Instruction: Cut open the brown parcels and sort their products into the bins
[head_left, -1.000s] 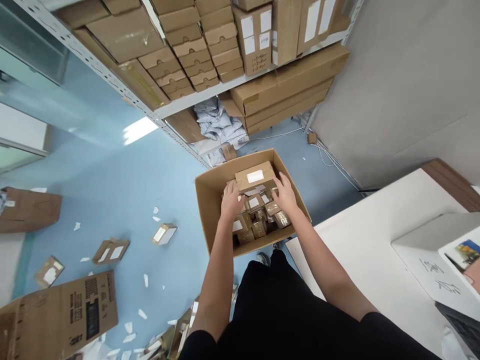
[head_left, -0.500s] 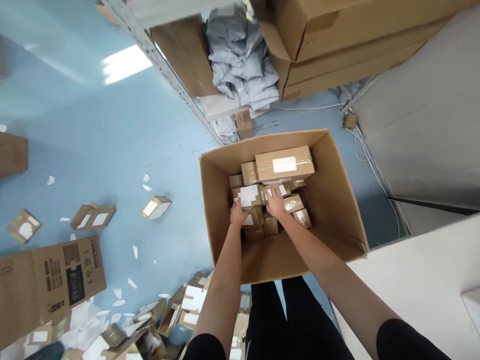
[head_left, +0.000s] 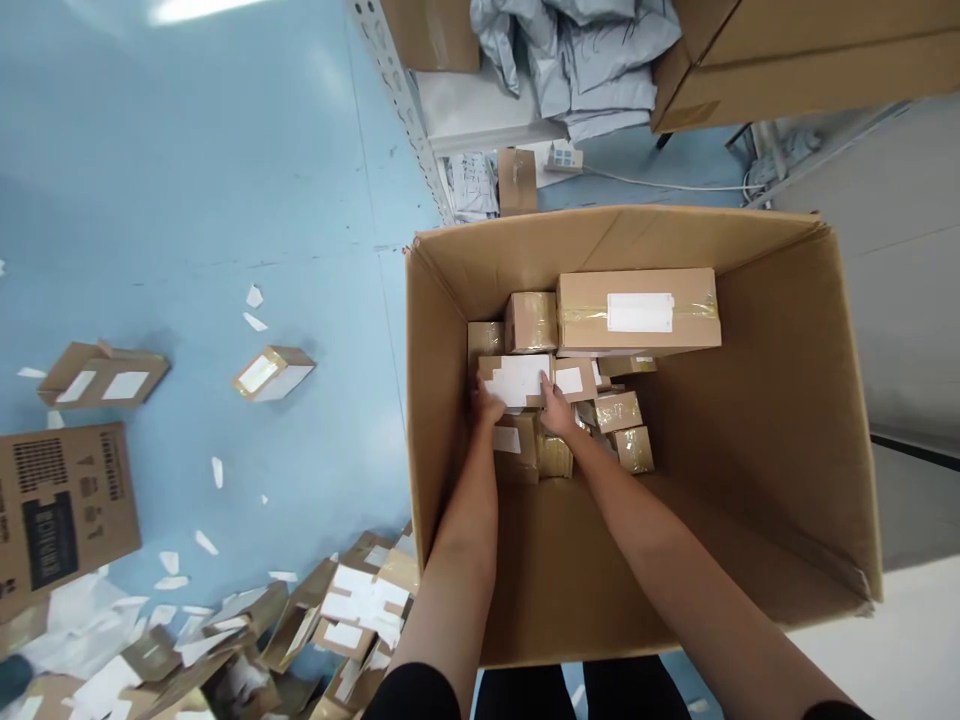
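A big open cardboard box (head_left: 780, 400) stands on the blue floor and holds several small taped parcels. Both my hands reach deep into it. My left hand (head_left: 487, 407) and my right hand (head_left: 556, 410) are closed on the two ends of a small parcel with a white label (head_left: 517, 381). A longer parcel with a white label (head_left: 637, 312) lies on top of the pile just behind. More small brown parcels (head_left: 621, 430) sit to the right of my right hand.
Small labelled boxes (head_left: 271, 372) and paper scraps are scattered over the floor at left. A heap of flattened boxes (head_left: 352, 610) lies near the big box's left corner. Grey mailer bags (head_left: 577, 50) and long cartons (head_left: 810, 60) fill the metal shelf behind.
My head has dropped closer over the box. My hands left the long top parcel, moved down to the small labelled parcel and closed on its ends.
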